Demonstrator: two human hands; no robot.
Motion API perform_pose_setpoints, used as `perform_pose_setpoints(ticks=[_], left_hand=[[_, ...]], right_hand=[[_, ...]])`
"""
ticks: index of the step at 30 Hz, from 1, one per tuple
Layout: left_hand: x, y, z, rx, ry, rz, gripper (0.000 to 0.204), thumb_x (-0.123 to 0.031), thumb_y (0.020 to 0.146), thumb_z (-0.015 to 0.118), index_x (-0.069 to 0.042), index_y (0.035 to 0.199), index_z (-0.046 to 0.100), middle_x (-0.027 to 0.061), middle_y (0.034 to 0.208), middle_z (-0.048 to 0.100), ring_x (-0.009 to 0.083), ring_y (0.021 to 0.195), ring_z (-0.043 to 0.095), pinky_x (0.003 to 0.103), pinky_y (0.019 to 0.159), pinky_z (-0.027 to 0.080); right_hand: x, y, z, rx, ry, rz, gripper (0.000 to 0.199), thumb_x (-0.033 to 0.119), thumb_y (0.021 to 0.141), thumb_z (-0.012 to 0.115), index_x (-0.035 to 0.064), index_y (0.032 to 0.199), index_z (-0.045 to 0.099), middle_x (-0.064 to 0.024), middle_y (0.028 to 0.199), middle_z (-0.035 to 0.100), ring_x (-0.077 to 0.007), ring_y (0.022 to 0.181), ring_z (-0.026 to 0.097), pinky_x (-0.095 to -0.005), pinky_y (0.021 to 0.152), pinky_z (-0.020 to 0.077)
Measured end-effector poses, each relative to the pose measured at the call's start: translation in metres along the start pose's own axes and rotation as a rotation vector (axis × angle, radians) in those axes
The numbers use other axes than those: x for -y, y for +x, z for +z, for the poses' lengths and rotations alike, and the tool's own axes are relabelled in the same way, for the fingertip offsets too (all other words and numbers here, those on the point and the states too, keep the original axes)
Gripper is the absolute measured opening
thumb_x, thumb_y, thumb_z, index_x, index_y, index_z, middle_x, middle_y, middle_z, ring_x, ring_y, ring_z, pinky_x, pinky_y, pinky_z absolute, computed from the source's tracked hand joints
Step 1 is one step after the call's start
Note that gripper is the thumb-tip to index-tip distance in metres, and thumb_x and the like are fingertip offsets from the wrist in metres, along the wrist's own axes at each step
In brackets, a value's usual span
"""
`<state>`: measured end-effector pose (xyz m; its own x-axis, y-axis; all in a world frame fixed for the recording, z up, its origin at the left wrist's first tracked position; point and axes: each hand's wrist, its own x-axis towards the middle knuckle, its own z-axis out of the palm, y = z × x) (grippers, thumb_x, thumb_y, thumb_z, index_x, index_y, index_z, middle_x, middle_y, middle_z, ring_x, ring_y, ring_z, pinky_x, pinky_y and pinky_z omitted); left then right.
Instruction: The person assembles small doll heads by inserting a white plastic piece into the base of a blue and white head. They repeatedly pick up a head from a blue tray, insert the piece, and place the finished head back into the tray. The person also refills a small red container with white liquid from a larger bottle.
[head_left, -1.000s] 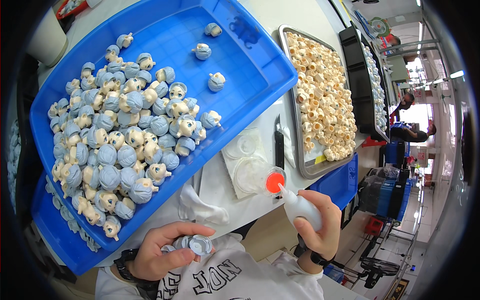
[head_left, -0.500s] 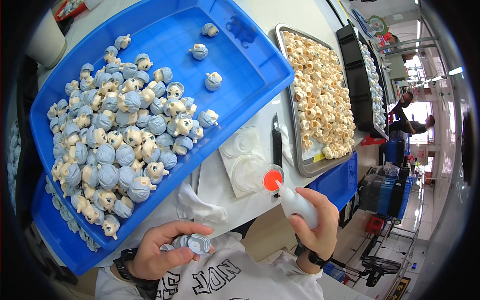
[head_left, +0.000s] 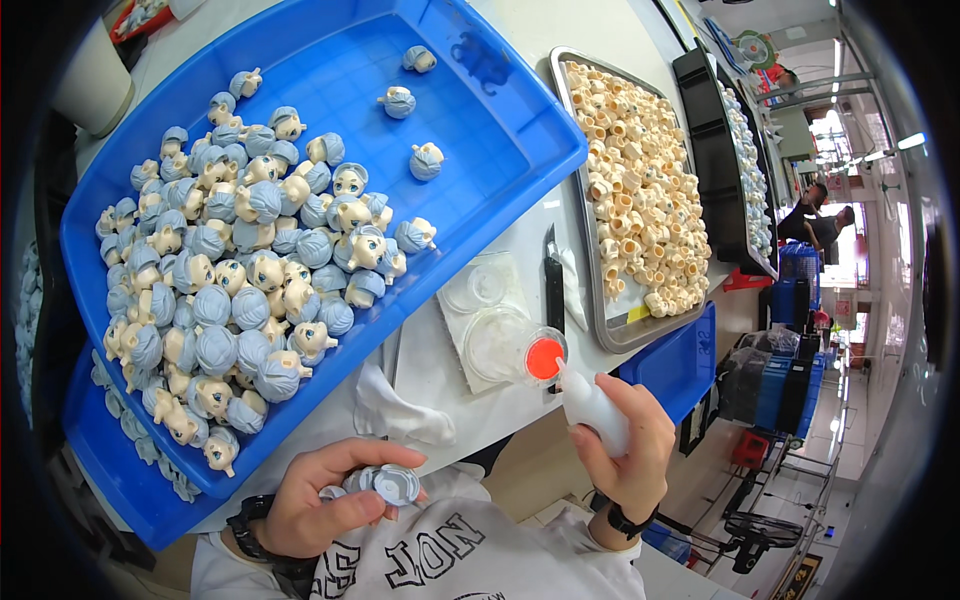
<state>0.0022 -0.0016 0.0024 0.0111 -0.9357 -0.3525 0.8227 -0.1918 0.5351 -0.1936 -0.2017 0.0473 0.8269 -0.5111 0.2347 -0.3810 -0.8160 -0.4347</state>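
Beside blue tray [head_left: 520,130], right hand [head_left: 630,450] points squeeze bottle [head_left: 595,410] up-left.

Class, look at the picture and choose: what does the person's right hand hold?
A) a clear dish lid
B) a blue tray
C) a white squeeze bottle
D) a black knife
C: the right hand grips a white squeeze bottle, its tip near the small dish of orange-red paint; the left hand holds a doll head.
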Motion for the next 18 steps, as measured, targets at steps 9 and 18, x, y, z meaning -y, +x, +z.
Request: perform_pose_setpoints(ticks=[9, 18], left_hand=[[0.0026, 0.0010, 0.0045, -0.116, 0.050, 0.014, 0.047, -0.027, 0.077, 0.061, 0.007, 0.107, 0.049, 0.0194, 0.085, 0.059, 0.0157, 0.067, 0.055, 0.024, 0.055, 0.044], [0.0014, 0.0000, 0.0000, -0.022, 0.001, 0.015, 0.039, -0.010, 0.079, 0.054, 0.007, 0.114, 0.047, 0.0116, 0.096, 0.060, 0.0091, 0.078, 0.053, 0.022, 0.070, 0.043]], right_hand=[[-0.0009, -0.0027, -0.0027, 0.029, -0.009, -0.007, 0.046, 0.007, 0.058, 0.072, -0.0040, 0.099, 0.055, -0.0128, 0.072, 0.059, -0.0214, 0.051, 0.048, -0.0295, 0.046, 0.0373], [-0.0023, -0.0040, -0.0040, 0.030, 0.006, 0.005, 0.045, 0.007, 0.058, 0.071, -0.0035, 0.098, 0.055, -0.0129, 0.070, 0.059, -0.0213, 0.050, 0.048, -0.0291, 0.045, 0.0370]])
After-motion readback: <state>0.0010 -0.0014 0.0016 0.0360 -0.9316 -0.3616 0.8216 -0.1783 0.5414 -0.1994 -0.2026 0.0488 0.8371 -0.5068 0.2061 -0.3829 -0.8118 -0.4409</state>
